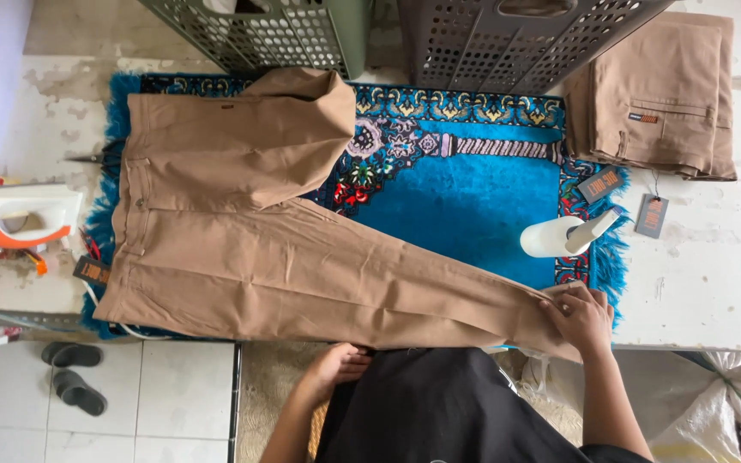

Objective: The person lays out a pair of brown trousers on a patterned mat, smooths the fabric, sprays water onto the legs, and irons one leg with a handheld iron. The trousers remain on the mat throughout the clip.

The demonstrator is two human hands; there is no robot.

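Observation:
Tan trousers point(242, 249) lie flat across a blue patterned rug point(465, 197), waist to the left, one leg folded back near the top and the other stretched toward the lower right. My right hand point(578, 317) grips the hem end of that stretched leg at the table's front edge. My left hand point(342, 361) rests by the front edge just under the trouser leg, fingers curled, holding nothing I can see.
A stack of folded tan trousers point(658, 94) sits top right, with hang tags point(628, 201) beside it. A white spray bottle point(563, 236) lies on the rug. Two perforated baskets point(405, 34) stand at the back. An iron point(15, 219) sits far left. Sandals point(70, 373) on the floor.

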